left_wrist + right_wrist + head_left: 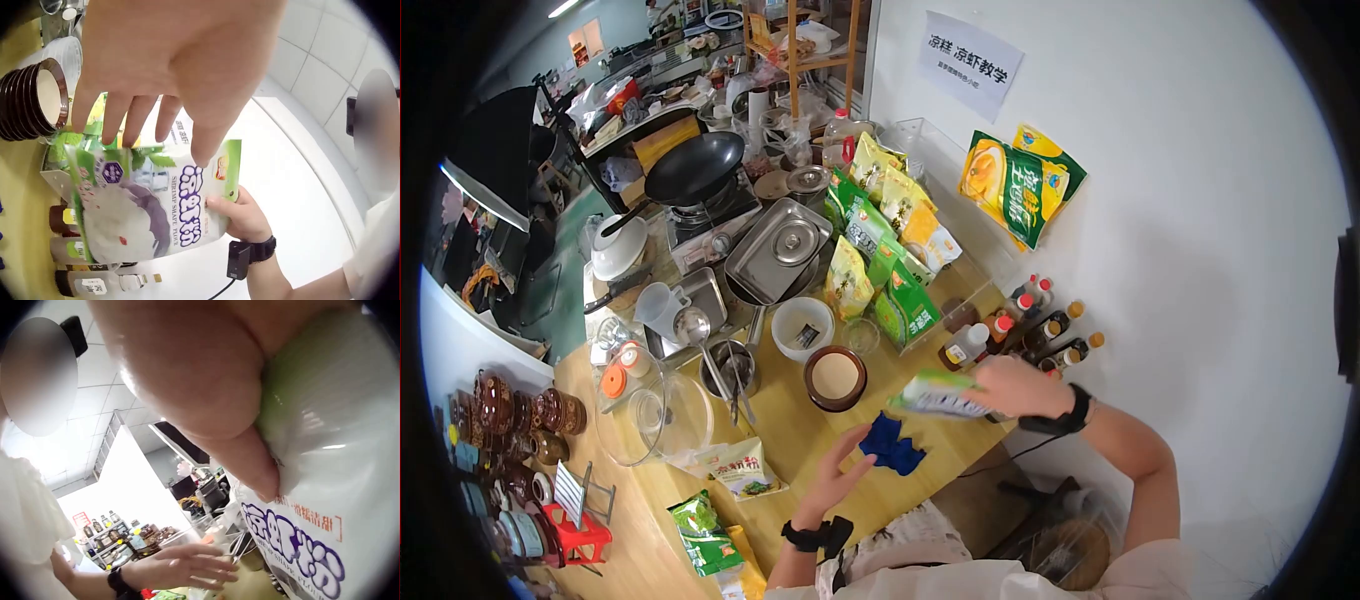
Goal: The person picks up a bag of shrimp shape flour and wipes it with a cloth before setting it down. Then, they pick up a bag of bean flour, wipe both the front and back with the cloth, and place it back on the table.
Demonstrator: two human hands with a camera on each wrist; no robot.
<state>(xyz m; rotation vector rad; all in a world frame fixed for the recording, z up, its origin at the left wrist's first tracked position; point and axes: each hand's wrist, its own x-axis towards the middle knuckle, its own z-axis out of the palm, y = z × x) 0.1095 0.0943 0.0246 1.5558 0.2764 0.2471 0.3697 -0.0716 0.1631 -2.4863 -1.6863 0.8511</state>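
Note:
My right hand (1028,388) holds a white and green bag of shrimp shape flour (940,396) by one end, above the right side of the table. In the left wrist view the bag's printed front (150,209) faces the camera, and the right thumb (219,205) lies over its edge. The right wrist view shows that thumb pressed along the bag (312,550). My left hand (837,482) is spread with its fingers extended, holding nothing. Beside its fingertips lies a crumpled dark blue cloth (890,446) on the table.
A stack of brown bowls (836,378) and a white bowl (803,328) stand beyond the cloth. Bottles (1000,335) crowd the right by the wall. More flour bags (890,240) stand in a clear bin; another bag (745,468) lies left. Behind are a steel tray (775,250) and a wok (695,168).

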